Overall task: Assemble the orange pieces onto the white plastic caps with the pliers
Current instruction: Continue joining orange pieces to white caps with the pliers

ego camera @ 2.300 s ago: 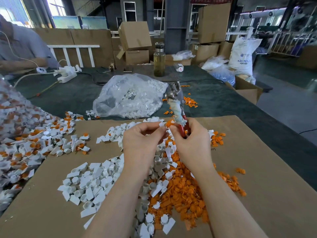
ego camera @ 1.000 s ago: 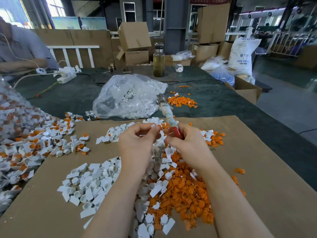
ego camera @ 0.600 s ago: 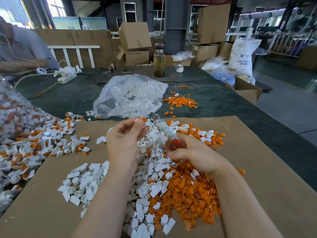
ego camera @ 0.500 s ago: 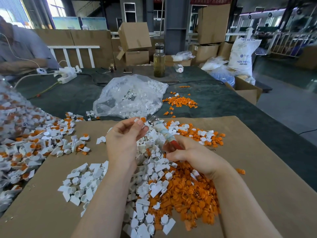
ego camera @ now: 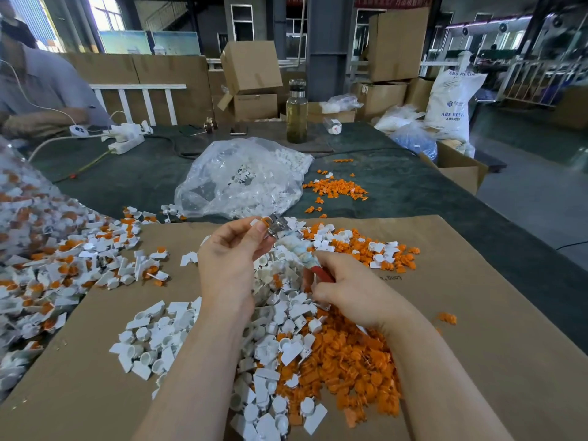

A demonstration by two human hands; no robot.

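My left hand (ego camera: 230,259) pinches a white cap with an orange piece (ego camera: 261,222) between thumb and fingertips. The metal jaws of the pliers (ego camera: 288,241) close on that piece. My right hand (ego camera: 346,292) grips the pliers' red handles, whose upper part is wrapped in pale tape. Under both hands a heap of loose white caps (ego camera: 280,316) lies on the brown cardboard sheet (ego camera: 477,313). A heap of orange pieces (ego camera: 346,361) spreads beneath my right wrist.
A pile of assembled caps (ego camera: 57,259) lies left, partly inside a clear bag. A clear bag of white caps (ego camera: 245,178) sits behind on the dark green table (ego camera: 413,186), with scattered orange pieces (ego camera: 335,187). A glass bottle (ego camera: 296,111), power strip (ego camera: 125,138) and seated person (ego camera: 38,87) are beyond.
Both hands lowered from a raised position. The pliers swung down from pointing up to pointing left, and their jaws now meet the cap that my left hand holds.
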